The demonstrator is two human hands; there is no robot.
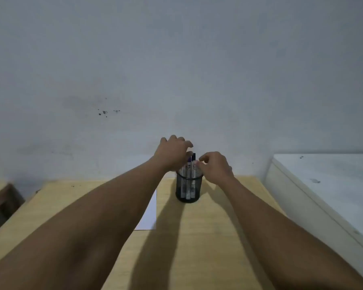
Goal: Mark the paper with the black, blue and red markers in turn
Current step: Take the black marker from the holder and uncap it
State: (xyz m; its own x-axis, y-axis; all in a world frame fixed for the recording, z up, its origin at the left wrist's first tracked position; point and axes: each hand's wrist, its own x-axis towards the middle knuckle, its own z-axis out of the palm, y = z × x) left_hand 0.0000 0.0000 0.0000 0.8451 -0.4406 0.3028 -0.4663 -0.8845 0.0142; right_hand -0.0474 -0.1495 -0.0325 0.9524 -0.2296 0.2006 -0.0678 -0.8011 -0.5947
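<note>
A black mesh pen holder (188, 188) stands on the wooden table (208, 237) near the wall, with several markers (189, 164) upright in it; a dark blue cap shows on top. My left hand (173, 152) hovers above the holder's left side, fingers curled and spread over the markers. My right hand (215, 166) is at the holder's right rim, its fingertips at a marker's top; whether they grip it is unclear. A white sheet of paper (150, 214) lies left of the holder, mostly hidden under my left forearm.
A grey wall (176, 70) rises right behind the table. A white cabinet top (327, 181) stands to the right, a little higher than the table. A darker piece of furniture (0, 204) sits at the far left.
</note>
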